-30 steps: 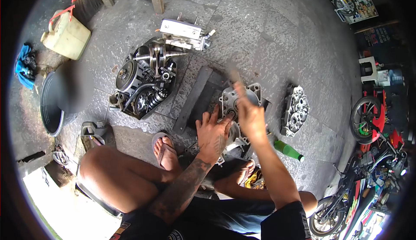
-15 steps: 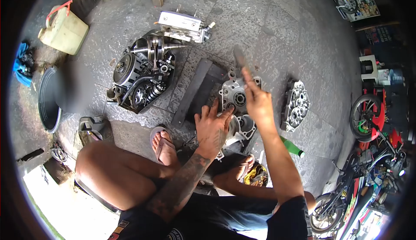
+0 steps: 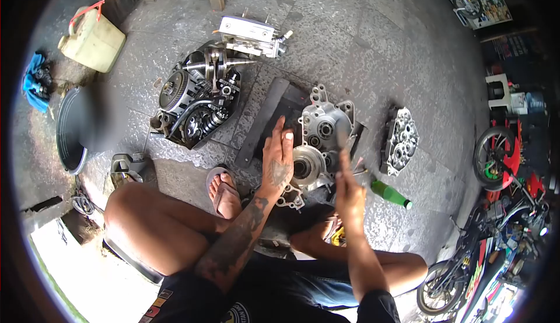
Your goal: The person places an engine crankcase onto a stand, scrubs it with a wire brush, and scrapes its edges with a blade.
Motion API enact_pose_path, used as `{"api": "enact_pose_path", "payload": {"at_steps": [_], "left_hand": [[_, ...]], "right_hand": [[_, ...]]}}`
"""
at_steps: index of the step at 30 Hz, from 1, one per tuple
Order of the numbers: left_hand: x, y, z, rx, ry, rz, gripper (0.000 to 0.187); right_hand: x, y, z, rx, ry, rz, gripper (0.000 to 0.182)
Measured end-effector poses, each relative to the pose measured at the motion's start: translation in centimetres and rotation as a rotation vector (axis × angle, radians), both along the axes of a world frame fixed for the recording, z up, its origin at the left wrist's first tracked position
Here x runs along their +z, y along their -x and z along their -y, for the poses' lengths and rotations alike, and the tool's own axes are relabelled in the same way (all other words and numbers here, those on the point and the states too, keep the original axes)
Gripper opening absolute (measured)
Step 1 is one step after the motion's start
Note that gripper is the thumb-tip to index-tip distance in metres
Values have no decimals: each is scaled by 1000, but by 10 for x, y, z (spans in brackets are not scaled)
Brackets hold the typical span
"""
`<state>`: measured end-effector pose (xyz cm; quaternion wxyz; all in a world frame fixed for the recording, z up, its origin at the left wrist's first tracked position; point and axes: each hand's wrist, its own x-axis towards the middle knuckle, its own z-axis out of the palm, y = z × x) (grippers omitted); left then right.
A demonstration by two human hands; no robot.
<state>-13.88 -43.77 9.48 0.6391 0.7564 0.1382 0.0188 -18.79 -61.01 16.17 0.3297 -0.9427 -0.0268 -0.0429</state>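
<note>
The person's right hand (image 3: 352, 197) was closed round a slim, motion-blurred grey tool (image 3: 342, 134), its index finger laid straight along the shaft and the other fingers curled in; the tool's end was over the broad silver metal engine casing (image 3: 319, 149), though whether it touched could not be told. That casing, with its round bearing seats facing up, lay on the floor area in front of the person, just beside a dark grey, straight-edged metal stand (image 3: 262, 126). The left hand (image 3: 277, 157) was held edge-on at the casing's near left side, its fingers stretched out and close together, gripping nothing that showed; whether it met the metal could not be told. To the right of the casing lay a green bottle with a white cap (image 3: 389, 194) and, farther up, a smaller pitted silver metal casting (image 3: 401, 142). On the left, a dark angular tray (image 3: 198, 144) held a toothed gear wheel (image 3: 173, 90) and a steel crankshaft (image 3: 214, 66), with a bright silver rectangular metal block (image 3: 247, 29) near its top edge
</note>
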Motion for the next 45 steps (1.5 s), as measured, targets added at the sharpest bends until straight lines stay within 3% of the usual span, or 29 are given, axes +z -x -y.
{"api": "enact_pose_path", "payload": {"at_steps": [2, 3, 5, 7, 10, 13, 15, 16, 18, 22, 25, 26, 28, 31, 32, 33, 35, 36, 37, 38, 42, 43, 45], "left_hand": [[-4, -3, 2, -18, -169, 79, 52], [-6, -3, 4, 1, -222, 129, 51], [-7, -3, 5, -23, -241, 97, 52], [-3, 0, 7, -23, -476, -92, 52], [-12, -3, 4, -57, -375, -128, 52], [-11, -3, 2, -52, -296, -168, 53], [-13, -1, 5, -4, -285, -175, 53], [-18, 0, 9, 69, -358, -129, 50], [-13, -1, 9, 49, -380, -155, 49], [-1, 11, 8, 30, -403, -167, 42], [1, -4, 6, 86, -380, -147, 39], [1, 0, 8, 65, -366, -178, 37], [-1, 1, 9, 48, -345, -188, 35], [-4, 2, 4, 7, -312, -162, 36], [-4, -2, 3, -5, -434, -66, 36], [-5, -2, 5, -1, -289, -242, 40], [-27, -1, 6, 54, -201, -154, 48], [-25, 4, 3, 69, -29, -135, 52], [-21, 1, -2, 80, 137, -92, 56], [-20, 2, -3, 81, 187, -152, 60], [-9, 17, -8, 70, 76, -128, 59], [-5, 18, -10, 65, 83, -153, 59], [-17, 17, -6, 97, 43, -200, 59]], "right_hand": [[7, 37, -17, -17, -20, -122, 53], [8, 43, -22, 42, -21, -20, 52], [9, 19, -23, -82, -70, -111, 49], [3, -8, -19, -115, -33, -163, 45], [-5, -32, -4, -117, 105, -212, 42], [13, -20, 2, -202, -30, -41, 44], [52, -10, -30, -183, 22, -310, 45], [33, -12, -35, 17, 138, -7, 45], [-10, -22, -39, 110, -14, 45, 46], [26, -73, -37, -120, 143, -225, 45], [27, -35, -32, 131, 4, -31, 46], [17, -15, -31, 215, 232, 63, 46], [-8, -19, -30, 146, 55, 48, 46], [6, -69, -29, -32, 214, -111, 48], [23, -67, -33, -11, 167, -53, 50], [42, -53, -41, 8, 87, -138, 53], [28, -11, -48, 82, 14, -74, 56], [9, 1, -47, 156, -16, -104, 57], [-14, -3, -44, 107, 21, -2, 52], [-3, -12, -53, 44, 21, -56, 51], [1, -34, -61, -45, 49, -43, 51], [4, -20, -65, -14, -58, -21, 53], [3, -1, -64, 180, 73, 193, 51]]}}
